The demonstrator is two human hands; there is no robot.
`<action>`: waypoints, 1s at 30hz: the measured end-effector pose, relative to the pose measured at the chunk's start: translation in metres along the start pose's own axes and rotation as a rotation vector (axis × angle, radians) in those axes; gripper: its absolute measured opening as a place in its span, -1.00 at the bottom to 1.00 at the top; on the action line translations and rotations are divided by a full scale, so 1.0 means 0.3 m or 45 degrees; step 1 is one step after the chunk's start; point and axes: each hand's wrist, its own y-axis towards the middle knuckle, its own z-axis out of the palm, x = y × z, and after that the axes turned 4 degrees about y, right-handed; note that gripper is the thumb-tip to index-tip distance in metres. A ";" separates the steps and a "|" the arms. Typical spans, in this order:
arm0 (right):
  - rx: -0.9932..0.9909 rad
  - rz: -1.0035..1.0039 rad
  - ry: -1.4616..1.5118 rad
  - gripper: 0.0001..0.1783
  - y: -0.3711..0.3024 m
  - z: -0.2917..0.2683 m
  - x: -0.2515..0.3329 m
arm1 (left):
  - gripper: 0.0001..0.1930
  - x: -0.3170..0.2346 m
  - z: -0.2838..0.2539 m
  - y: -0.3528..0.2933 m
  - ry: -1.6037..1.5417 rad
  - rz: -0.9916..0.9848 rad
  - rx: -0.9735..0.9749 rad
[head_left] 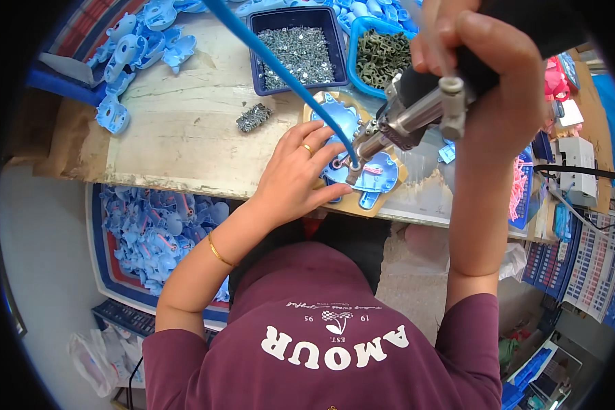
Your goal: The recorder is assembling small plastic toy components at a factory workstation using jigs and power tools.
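Tabletop [205, 130] space is shared: loose blue shells [130, 51] lie heaped at its far left, and I'd judge those are left to do, while the crate [104, 263] below its edge brims with shells, some showing pink bits, which I take as done. The tan jig [354, 205] sits at the near edge with the shell pair [387, 175] in it, faces open, one beyond the other; a pink strip [372, 169] lies on the nearer, so this pair looks part-way. A small heap of metal bits [254, 118] waits to the left. As for grip, the right hand [495, 58] is wrapped firmly round the driver [417, 115], slanted down to the jig. The left hand [287, 171] is unclenched, fingers spread over jig and shells, thumb near the driver's tip; whether it presses or merely rests, I can't tell, nor what lies under the tip.
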 end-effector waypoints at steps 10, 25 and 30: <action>-0.145 0.046 -0.163 -0.46 -0.049 0.000 -0.035 | -0.34 -0.021 0.001 0.009 -0.015 -0.017 0.012; -0.003 -0.021 -0.391 -0.38 0.314 -0.443 0.117 | -0.75 -0.082 -0.263 0.014 -0.176 0.099 0.157; -0.022 0.359 -1.207 -0.64 0.214 -1.042 -0.130 | -0.74 -0.077 -0.702 -0.141 -0.137 -0.422 0.390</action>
